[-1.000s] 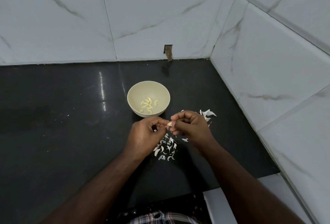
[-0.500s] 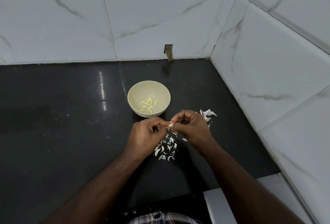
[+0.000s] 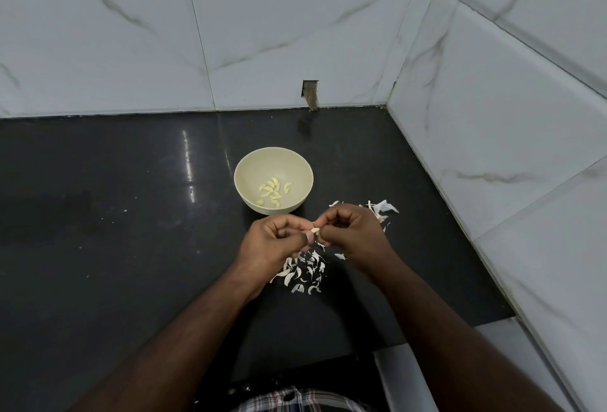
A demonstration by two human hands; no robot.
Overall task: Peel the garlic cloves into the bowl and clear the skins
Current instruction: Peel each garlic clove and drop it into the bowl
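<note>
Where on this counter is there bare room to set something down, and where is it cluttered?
Bare: the dark counter left of the bowl, out to the frame edge, and the strip between the bowl and the back wall. Crowded: skins below both hands, and more skins beyond the right hand, toward the side wall.

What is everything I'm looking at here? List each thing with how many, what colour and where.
bowl: one, cream, on the counter just beyond the hands.
peeled cloves: roughly ten, pale yellow, in the bowl's bottom.
garlic clove: one, whitish, pinched between both hands above the counter.
near skins: a scatter, white, on the counter below the hands.
far skins: a smaller heap, white, behind the right hand.
counter: one, glossy black, meeting the walls.
wall tiles: several, white marbled, behind and at right.
wall notch: one, brownish, at the back wall's base.
checked cloth: one, at the bottom edge.
left hand: pinches the clove.
right hand: pinches the clove.
</note>
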